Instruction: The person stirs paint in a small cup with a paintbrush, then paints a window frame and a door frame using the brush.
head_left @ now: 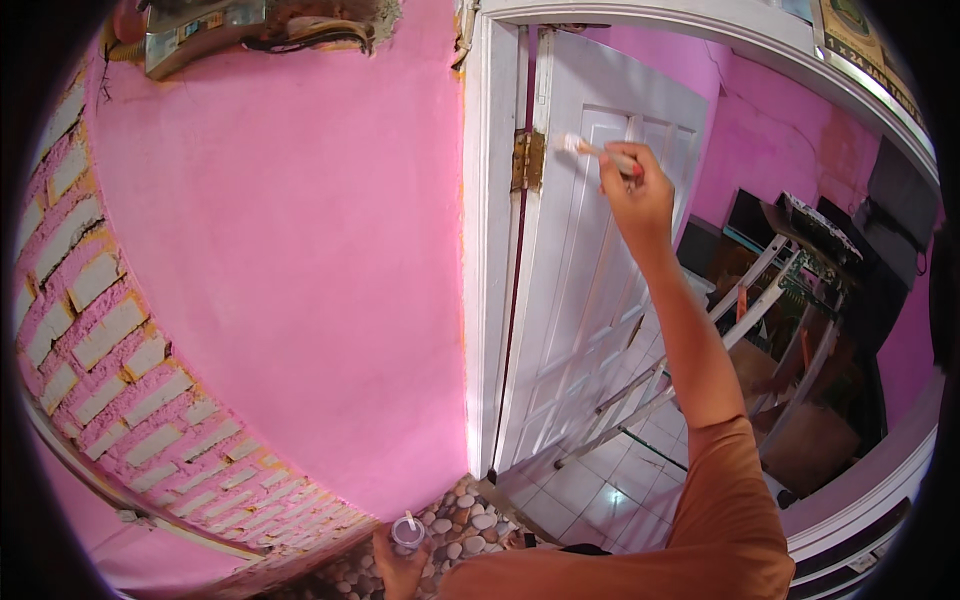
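Note:
My right hand (640, 185) is raised in front of a white panelled door (580, 260), fingers closed round the handle of a paintbrush (592, 150). The brush's pale bristles, slightly blurred, point left toward a rusty brown hinge (528, 160) at the door's edge; I cannot tell whether they touch the door. Low down near the bottom of the view, my left hand (400, 572) grips a small clear plastic cup (407, 533). A pale stick or strip stands in the cup, and its contents look whitish.
A white door frame (482, 240) borders a pink wall (290, 260). White-and-pink brickwork (140, 390) runs along the left. Beyond the doorway stand a metal stepladder (745, 315) and stacked dark items on a tiled floor (610, 500). Pebble-patterned flooring (470, 520) lies below. A box with wires (205, 35) hangs overhead.

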{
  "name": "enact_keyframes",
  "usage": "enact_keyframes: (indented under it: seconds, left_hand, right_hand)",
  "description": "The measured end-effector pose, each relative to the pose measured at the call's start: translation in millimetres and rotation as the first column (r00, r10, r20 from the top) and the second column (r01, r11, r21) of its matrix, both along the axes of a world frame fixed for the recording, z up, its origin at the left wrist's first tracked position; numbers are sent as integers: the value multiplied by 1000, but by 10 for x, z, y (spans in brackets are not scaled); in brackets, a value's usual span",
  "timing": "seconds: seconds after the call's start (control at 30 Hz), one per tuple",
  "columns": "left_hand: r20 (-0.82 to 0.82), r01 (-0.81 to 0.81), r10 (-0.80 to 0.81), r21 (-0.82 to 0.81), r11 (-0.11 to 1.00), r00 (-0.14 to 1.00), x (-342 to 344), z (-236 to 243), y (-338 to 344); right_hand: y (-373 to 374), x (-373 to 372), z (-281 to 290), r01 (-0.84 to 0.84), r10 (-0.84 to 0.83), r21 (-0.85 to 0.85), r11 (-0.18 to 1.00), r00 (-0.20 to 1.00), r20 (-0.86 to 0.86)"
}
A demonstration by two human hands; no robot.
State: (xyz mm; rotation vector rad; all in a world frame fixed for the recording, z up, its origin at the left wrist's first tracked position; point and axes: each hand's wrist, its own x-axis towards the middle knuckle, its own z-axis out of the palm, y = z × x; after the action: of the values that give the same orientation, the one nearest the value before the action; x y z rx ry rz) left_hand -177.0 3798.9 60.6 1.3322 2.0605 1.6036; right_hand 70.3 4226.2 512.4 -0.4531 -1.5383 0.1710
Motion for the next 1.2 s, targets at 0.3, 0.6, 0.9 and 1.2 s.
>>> enact_keyframes:
  seconds: [0.3,0.6,0.9,1.2]
  left_hand:
    - [258,-83,59,80,993,964,114,127,222]
    - [77,-132,125,81,988,989,380,542,486]
    - [-5,-74,74,34,997,997,173,287,598]
    - [-60,-61,61,5,998,996,239,423,633]
  right_hand:
    - [477,-100,398,84,-99,74,994,967,233]
    - [531,16,485,103,-138,125,987,939,315]
    - [670,77,300,18,-55,159,987,970,237]
    - [667,111,149,-23,5,175,984,994,107]
